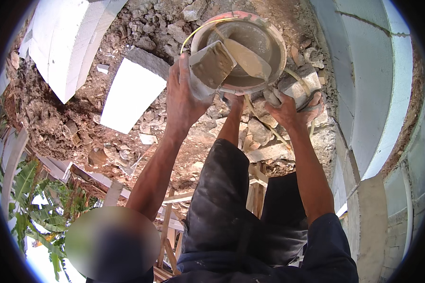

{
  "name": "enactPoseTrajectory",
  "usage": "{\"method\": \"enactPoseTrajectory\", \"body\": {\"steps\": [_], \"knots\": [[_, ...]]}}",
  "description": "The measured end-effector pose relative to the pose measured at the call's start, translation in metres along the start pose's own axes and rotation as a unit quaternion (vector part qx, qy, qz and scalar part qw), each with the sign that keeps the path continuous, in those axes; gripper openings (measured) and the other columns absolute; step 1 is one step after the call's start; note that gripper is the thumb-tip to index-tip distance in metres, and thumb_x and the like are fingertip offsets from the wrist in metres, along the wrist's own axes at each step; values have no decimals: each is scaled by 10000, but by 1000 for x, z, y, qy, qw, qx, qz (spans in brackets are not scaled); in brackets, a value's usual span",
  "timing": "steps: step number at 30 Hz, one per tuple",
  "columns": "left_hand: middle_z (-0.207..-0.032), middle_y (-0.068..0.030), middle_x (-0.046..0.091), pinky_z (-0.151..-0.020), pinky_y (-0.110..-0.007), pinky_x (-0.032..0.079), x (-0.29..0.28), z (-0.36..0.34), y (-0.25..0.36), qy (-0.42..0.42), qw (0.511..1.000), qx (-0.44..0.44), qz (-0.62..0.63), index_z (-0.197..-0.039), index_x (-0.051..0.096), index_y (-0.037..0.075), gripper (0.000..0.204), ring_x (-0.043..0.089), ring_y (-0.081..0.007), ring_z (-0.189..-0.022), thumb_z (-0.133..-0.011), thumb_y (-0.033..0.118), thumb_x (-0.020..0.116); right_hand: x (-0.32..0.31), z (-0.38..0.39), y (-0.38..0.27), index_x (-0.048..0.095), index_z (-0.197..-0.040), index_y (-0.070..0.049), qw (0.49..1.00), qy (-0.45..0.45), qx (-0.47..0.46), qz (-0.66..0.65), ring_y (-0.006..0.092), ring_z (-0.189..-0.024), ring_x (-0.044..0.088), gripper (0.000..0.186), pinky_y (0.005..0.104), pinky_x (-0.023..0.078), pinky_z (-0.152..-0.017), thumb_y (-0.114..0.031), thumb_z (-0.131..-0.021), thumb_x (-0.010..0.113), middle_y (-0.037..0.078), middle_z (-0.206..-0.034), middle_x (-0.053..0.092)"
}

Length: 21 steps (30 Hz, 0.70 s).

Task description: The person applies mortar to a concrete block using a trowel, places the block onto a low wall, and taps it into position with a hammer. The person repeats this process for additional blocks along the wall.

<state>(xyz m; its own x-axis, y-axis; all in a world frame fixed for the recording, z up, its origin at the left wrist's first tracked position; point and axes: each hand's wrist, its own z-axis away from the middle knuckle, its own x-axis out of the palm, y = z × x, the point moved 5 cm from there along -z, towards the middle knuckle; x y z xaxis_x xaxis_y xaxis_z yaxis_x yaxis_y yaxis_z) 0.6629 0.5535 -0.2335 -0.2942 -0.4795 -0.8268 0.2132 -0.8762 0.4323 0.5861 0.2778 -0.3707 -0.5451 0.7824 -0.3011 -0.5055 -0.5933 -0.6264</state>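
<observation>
My left hand point(183, 101) grips a grey, square-edged piece point(208, 63), coated with wet mortar, tilted over the left rim of a round bucket point(278, 45) with a faded red lip. Inside the bucket is grey mix, and a flat, mortar-smeared blade with a handle point(245, 59) lies across it. Below the bucket's right side, my right hand point(285, 108) has its fingers curled on something grey that I cannot make out clearly. My bare lower leg shows between my forearms, its foot partly hidden under the bucket.
White blocks point(130, 94) lie at the left on rubble and reddish soil point(75, 118). A pale hose point(264, 120) crosses the stones. A grey wall point(363, 85) runs along the right. Timber pieces point(170, 231) are below, with leafy plants point(30, 188) at the lower left.
</observation>
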Motion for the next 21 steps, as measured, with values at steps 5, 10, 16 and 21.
{"method": "enactPoseTrajectory", "body": {"steps": [5, 10, 16, 21], "knots": [[-1352, -266, 411, -1016, -437, 435, 0, -10, 20, -5, 999, -32, 9, -1458, 168, -29, 1125, 450, -392, -1251, -591, 166, 858, 27, 63, -63, 623, -1035, -10, 980, 134, -140, 53, 341, -814, 640, 361, 393, 533, -685, -110, -708, 741, 140, -936, 618], [-1339, -259, 430, -1022, -428, 424, -9, -13, 25, 11, 998, -55, 33, -1465, 154, -34, 1166, 451, -378, -1256, -574, 186, 873, 42, 109, -64, 620, -1043, -18, 961, 198, -162, 104, 322, -825, 618, 391, 397, 522, -690, -89, -690, 772, 127, -965, 603], [-1349, -245, 427, -1033, -449, 402, -26, -11, 26, 12, 999, -39, 26, -1469, 172, -13, 1174, 435, -392, -1256, -556, 165, 889, 27, 117, -29, 624, -975, 7, 970, 217, -31, 102, 343, -860, 617, 353, 424, 515, -718, -175, -712, 774, 139, -959, 607], [-1370, -230, 402, -1027, -465, 399, -51, 11, 32, 23, 999, 48, 3, -1432, 249, 21, 1092, 418, -386, -1263, -553, 145, 884, 39, 38, -35, 604, -1046, 27, 979, 86, 70, 170, 381, -1038, 563, 440, 465, 473, -885, -242, -723, 734, 196, -1064, 595]]}}
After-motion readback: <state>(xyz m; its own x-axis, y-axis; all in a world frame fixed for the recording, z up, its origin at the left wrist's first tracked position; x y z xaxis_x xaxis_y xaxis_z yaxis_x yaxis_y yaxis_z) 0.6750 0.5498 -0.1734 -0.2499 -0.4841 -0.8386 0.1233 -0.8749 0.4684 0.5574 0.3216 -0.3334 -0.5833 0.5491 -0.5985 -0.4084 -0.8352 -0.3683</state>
